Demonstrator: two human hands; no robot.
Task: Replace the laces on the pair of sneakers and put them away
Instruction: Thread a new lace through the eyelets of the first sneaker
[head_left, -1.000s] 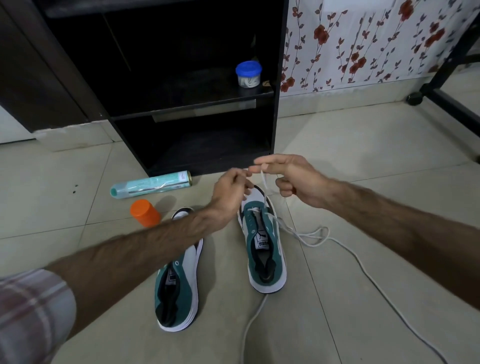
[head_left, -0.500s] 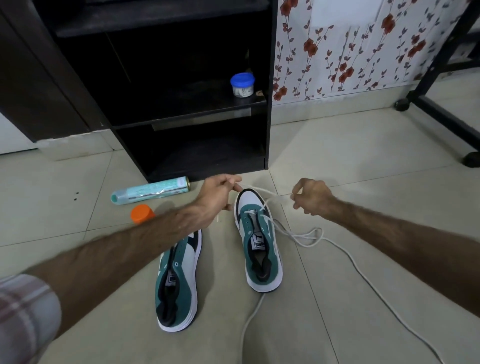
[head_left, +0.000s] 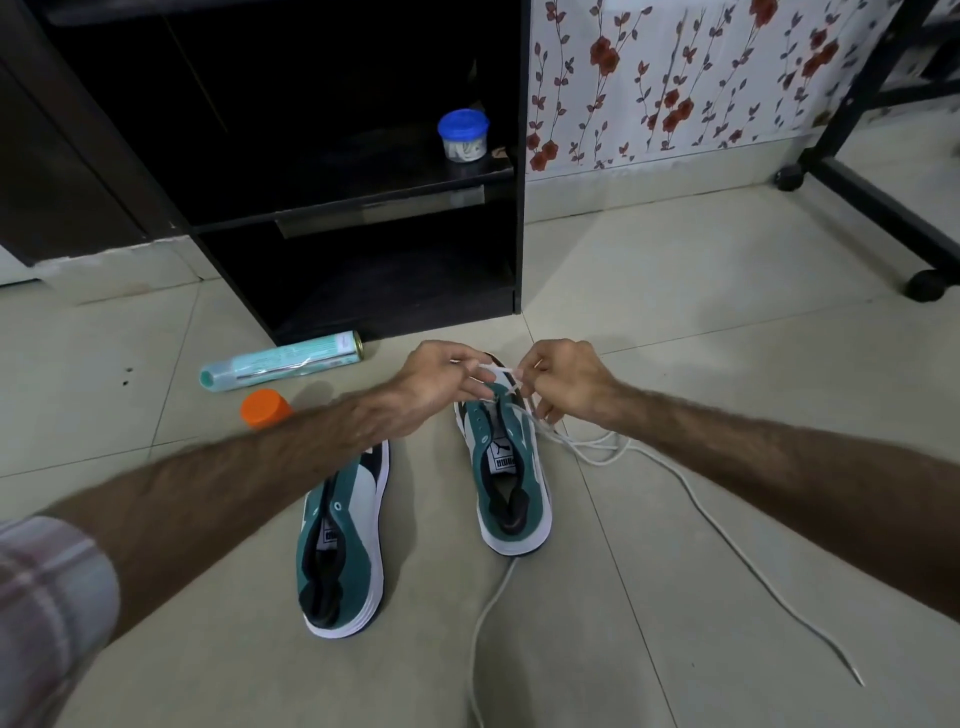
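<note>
Both hands pinch white lace (head_left: 500, 372): left hand (head_left: 441, 382), right hand (head_left: 563, 382) | over toe of right sneaker (head_left: 506, 467) | advise equal ends, even tension.

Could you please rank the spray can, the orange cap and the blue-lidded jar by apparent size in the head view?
1. spray can, clearly largest.
2 and 3. orange cap and blue-lidded jar look alike; the jar stands farther away, so unranked.

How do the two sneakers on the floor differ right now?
The right sneaker has a white lace at its toe eyelets, pinched by the left hand and right hand; the left sneaker shows no lace and sits nearer the camera, untouched. Both are teal and white.
</note>
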